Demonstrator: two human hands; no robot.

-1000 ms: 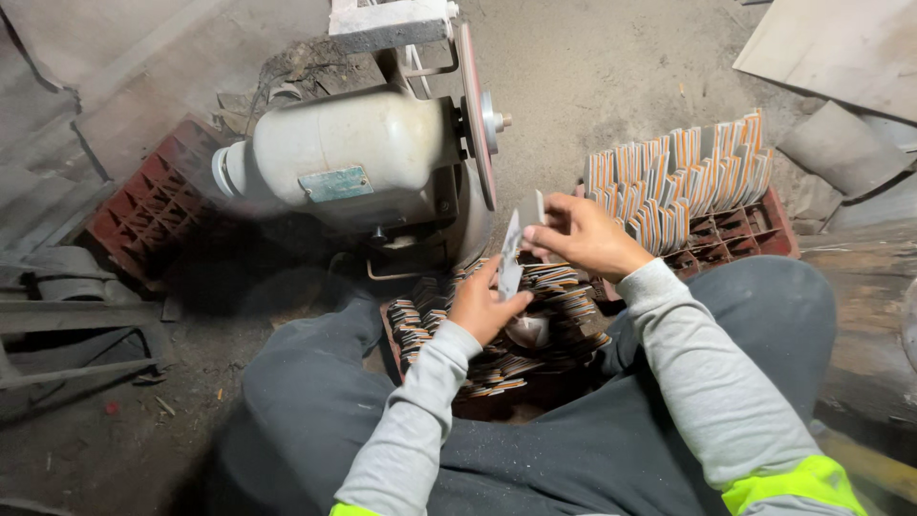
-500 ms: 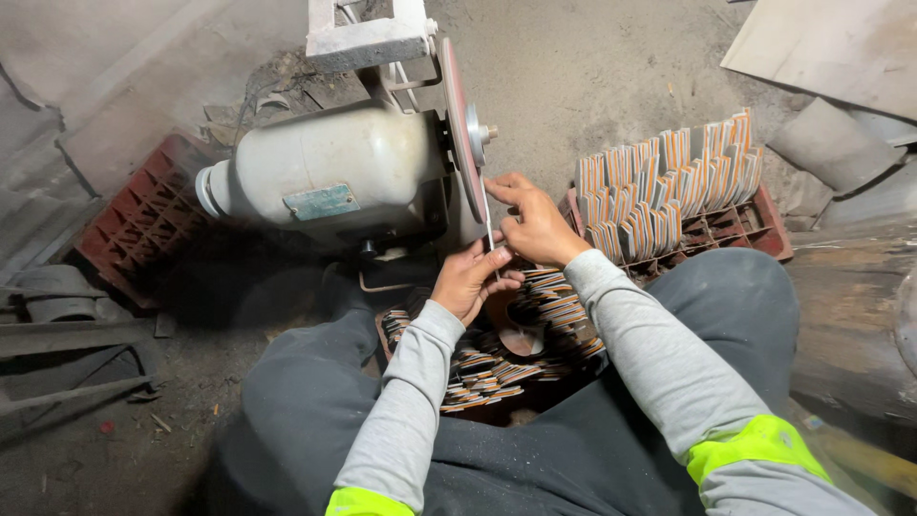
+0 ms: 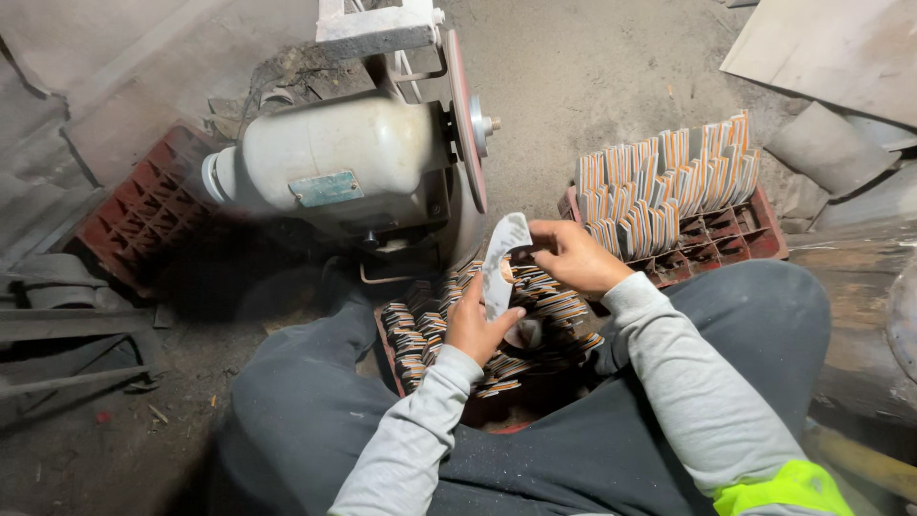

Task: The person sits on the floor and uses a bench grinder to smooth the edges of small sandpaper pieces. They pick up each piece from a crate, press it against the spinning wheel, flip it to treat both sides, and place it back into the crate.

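Pale, curved blade (image 3: 501,263) sits clamped between both hands: left hand (image 3: 478,330) fingers pinch its lower end, right hand (image 3: 573,256) fingers grip the top. Beyond the fingers stands a grinder (image 3: 353,167); below them, a red crate (image 3: 482,349) of striped pieces.

A big white motor (image 3: 330,167) with a round grinding wheel (image 3: 465,119) sits on the dirty floor (image 3: 592,67). A red crate (image 3: 143,215), maybe plastic, lies beside it.
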